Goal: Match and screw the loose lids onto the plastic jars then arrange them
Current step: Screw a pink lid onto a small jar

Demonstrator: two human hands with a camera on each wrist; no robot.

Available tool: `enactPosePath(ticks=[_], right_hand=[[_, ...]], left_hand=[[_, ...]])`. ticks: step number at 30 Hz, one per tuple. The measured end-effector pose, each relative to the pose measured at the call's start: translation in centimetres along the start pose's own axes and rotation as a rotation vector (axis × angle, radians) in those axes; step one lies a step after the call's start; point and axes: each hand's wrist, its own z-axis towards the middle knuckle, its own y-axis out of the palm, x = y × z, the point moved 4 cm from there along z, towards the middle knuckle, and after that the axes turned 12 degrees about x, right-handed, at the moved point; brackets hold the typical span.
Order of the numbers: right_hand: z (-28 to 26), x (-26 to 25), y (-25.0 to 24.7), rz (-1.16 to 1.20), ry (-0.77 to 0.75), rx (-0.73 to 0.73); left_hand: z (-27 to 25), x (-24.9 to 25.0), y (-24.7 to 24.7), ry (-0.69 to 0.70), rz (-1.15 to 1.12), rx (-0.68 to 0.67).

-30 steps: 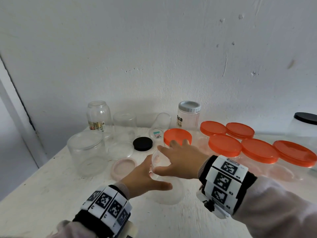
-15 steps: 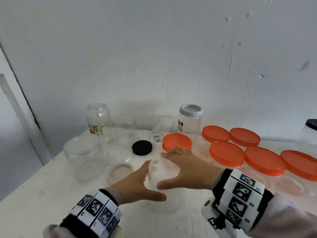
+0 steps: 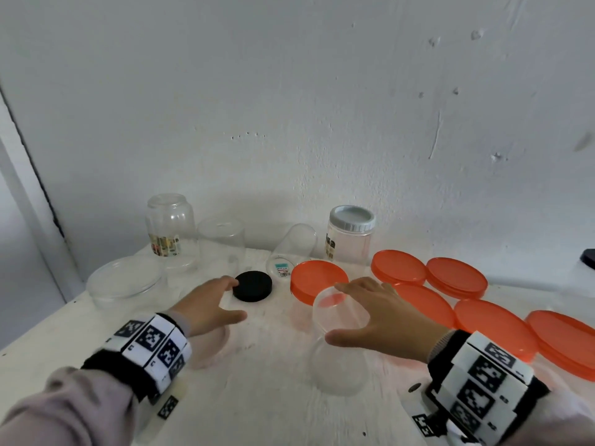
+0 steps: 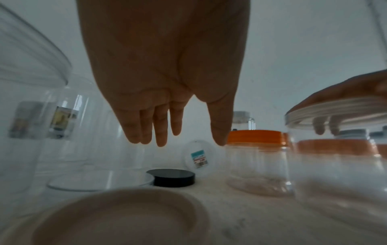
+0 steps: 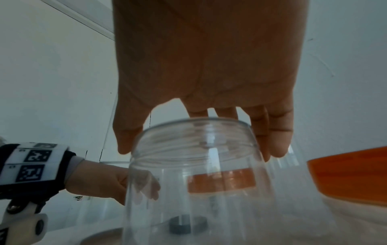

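Looking at a white-painted table top (image 3: 264, 397), scuffed and grainy, pushed against a pale plaster wall (image 3: 322, 107) w/ chips and a thin crack on the right. White door frame (image 3: 22, 175) at far left.

R hand (image 3: 383, 317) is draped over the mouth of an open clear jar (image 3: 338, 355) standing upright near table centre; thumb on the near side, fingers curled round the far rim, so it grips the rim. No lid on it.

L hand (image 3: 209, 304) hovers apart from that jar, fingers straight and relaxed, holding nothing; fingertips just above/beside a black lid (image 3: 253, 285). Contact w/ lid: can't tell.

Under the L wrist lies a pale pinkish lid (image 4: 117, 215), flat on the table. Clear lid (image 4: 100, 180) next to it, touching the black one in the L wrist view.

Back row along the wall: labelled clear jar (image 3: 169, 226), plain clear jar (image 3: 222, 249), small clear jar on its side (image 3: 289, 252), grey-capped jar (image 3: 351, 233). Wide clear jar (image 3: 125, 281) at left edge.

Right side: cluster of orange-lidded jars (image 3: 495, 326), close together, nearest one (image 3: 317, 280) just behind the gripped jar.
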Motion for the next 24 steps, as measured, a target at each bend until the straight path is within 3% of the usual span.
enactPosePath(ticks=[9, 17, 24], right_hand=[[0.5, 2.1, -0.5, 0.005, 0.098, 0.035], [0.8, 1.9, -0.8, 0.024, 0.157, 0.047], [0.6, 0.3, -1.1, -0.011, 0.17, 0.06]], left_hand=[[3.6, -3.4, 0.2, -0.15, 0.19, -0.056], [4.7, -4.7, 0.8, -0.185, 0.335, -0.13], [4.4, -4.3, 0.8, -0.196, 0.405, -0.117]])
